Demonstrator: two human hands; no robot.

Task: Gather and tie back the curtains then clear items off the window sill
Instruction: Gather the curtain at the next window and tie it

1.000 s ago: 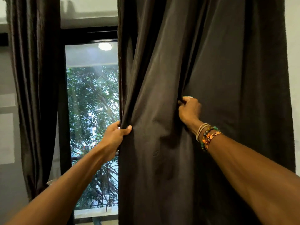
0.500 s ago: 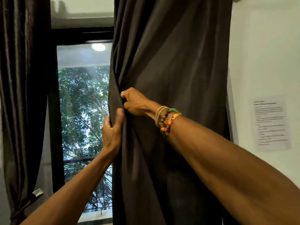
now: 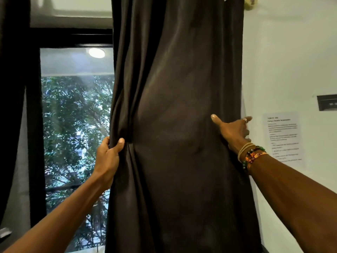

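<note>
A dark brown right curtain hangs down the middle of the view. My left hand pinches a bunch of folds at the curtain's left edge. My right hand, with bracelets on the wrist, is at the curtain's right edge against the wall, thumb spread out over the front of the fabric and fingers reaching behind the edge. A second dark left curtain hangs at the far left. The window sill shows only as a pale strip at the bottom.
The black-framed window looks out on trees. On the white wall to the right hang a printed sheet of paper and a dark plate. A pale object sits high by the curtain's top right.
My right hand left the gathered folds near my left hand and swung right to the curtain's far edge by the wall. My left hand kept its hold on the left folds.
</note>
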